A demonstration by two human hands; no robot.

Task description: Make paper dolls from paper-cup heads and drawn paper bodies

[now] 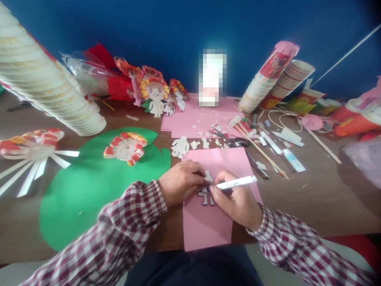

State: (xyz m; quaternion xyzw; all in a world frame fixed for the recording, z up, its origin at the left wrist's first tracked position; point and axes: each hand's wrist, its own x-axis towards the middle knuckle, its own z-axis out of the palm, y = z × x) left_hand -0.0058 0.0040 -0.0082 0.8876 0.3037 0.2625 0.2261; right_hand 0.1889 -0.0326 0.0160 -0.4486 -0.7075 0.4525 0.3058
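A small white paper doll cutout (207, 200) with purple edging lies on a sheet of pink paper (208, 234) in front of me. My left hand (184, 178) is closed, its curled fingertips holding the cutout against the sheet from the left. In my right hand (238, 200) is a white marker pen (236, 182), pinched between thumb and fingers. Its purple tip end is at the cutout, between both hands; the exact contact is hidden by the fingers. Another plain white paper cutout (180, 147) lies just beyond my left hand.
A green paper shape (98, 198) lies left, bearing a curled-paper doll head (126, 151). Stacked paper cups (59, 75) lean at far left. Finished paper dolls (156, 99) stand behind. Scissors (238, 142), paper scraps and sticks lie right. A blurred bright device (212, 79) stands at the wall.
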